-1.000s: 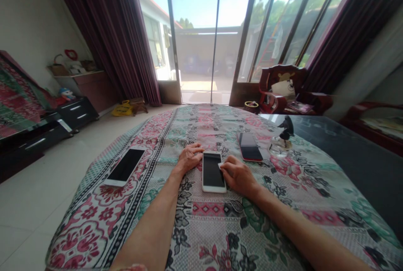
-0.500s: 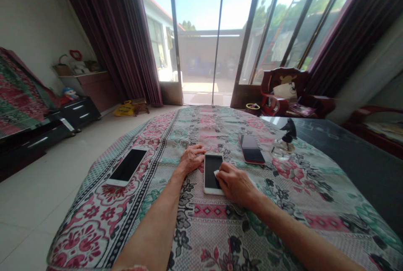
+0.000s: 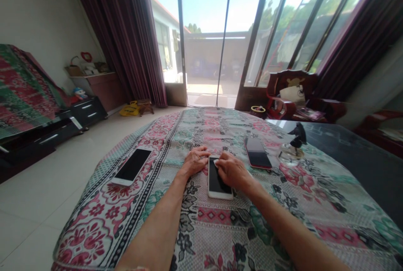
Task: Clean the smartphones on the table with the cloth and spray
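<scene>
A white smartphone (image 3: pixel 218 183) with a dark screen lies flat on the patterned tablecloth (image 3: pixel 217 233). My left hand (image 3: pixel 195 161) rests at its upper left edge, fingers stretched out on the cloth and touching or nearly touching the phone. Over the upper part of the screen, my right hand (image 3: pixel 231 169) has its fingers closed on a small white wipe (image 3: pixel 215 162), mostly hidden by the fingers. To the left lies another white smartphone (image 3: pixel 132 166), screen up. A red-edged smartphone (image 3: pixel 257 152) is to the right of my right hand.
A clear spray bottle (image 3: pixel 291 153) with a black nozzle stands on the right of the table. Beyond it are a dark glossy surface (image 3: pixel 333 141) and a red wooden chair (image 3: pixel 292 95). Glass doors are ahead; a low black cabinet (image 3: pixel 85 111) stands at left.
My right hand has moved up the phone's screen with the wipe, from the middle toward the top. My left hand stays beside the phone. The whole view has shifted slightly.
</scene>
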### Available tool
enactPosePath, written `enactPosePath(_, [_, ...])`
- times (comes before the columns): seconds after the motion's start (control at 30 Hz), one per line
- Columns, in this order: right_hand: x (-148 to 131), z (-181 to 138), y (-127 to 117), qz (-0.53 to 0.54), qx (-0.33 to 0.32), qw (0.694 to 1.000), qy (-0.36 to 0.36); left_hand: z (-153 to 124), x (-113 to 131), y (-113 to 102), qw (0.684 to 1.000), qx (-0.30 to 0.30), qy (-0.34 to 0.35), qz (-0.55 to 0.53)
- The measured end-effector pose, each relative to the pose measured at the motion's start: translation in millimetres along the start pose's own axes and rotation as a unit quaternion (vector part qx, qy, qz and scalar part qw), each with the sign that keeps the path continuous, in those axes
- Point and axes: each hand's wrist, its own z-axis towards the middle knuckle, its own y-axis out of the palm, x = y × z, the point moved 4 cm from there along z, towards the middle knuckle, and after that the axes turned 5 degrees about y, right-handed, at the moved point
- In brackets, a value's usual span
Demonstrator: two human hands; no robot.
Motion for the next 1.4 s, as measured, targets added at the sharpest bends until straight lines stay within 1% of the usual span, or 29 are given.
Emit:
enactPosePath(0.13, [-21, -13, 1, 0.025, -0.038, 0.997, -0.057, 0, 0, 0, 1.0, -0.008, 0.005, 0.013])
enactPosePath(0.2, [-27, -14, 3, 0.032, -0.042, 0.996, -0.074, 0, -1, 0, 1.0, -0.005, 0.008, 0.017])
enactPosePath(0.33, [-23, -2, 6, 0.036, -0.001, 0.997, -0.067, -1, -2, 1, 1.0, 0.004, 0.006, 0.013])
enactPosePath(0.43, [-17, 8, 7, 0.023, 0.011, 0.998, -0.051, -1, -3, 2, 1.0, 0.008, 0.01, 0.01])
enactPosePath(0.53, [-17, 8, 6, 0.014, 0.002, 0.998, -0.062, 0, -3, 2, 1.0, 0.004, 0.016, 0.008])
enactPosePath(0.7, [-29, -8, 1, 0.017, -0.04, 0.993, -0.105, 1, -7, 4, 1.0, -0.001, 0.018, -0.001])
enactPosePath(0.77, [-32, -12, 2, 0.019, -0.049, 0.993, -0.109, 1, -10, 5, 1.0, 0.0, 0.018, -0.002])
enactPosePath(0.83, [-31, -12, 4, 0.023, -0.04, 0.995, -0.093, 2, -11, 7, 1.0, -0.001, 0.019, 0.0])
enactPosePath(0.93, [-24, -7, 7, 0.029, -0.008, 0.998, -0.061, 2, -13, 8, 1.0, -0.002, 0.02, 0.0])
enactPosePath(1.07, [-22, -4, 9, 0.022, 0.012, 0.997, -0.067, 2, -15, 8, 1.0, -0.005, 0.019, -0.007])
enactPosePath(1.2, [-31, -13, 3, 0.019, -0.016, 0.995, -0.099, 2, -13, 7, 1.0, -0.005, 0.016, -0.008])
enactPosePath(1.4, [-51, -41, -5, 0.036, -0.054, 0.988, -0.137, 2, -10, 6, 1.0, 0.006, 0.012, -0.019])
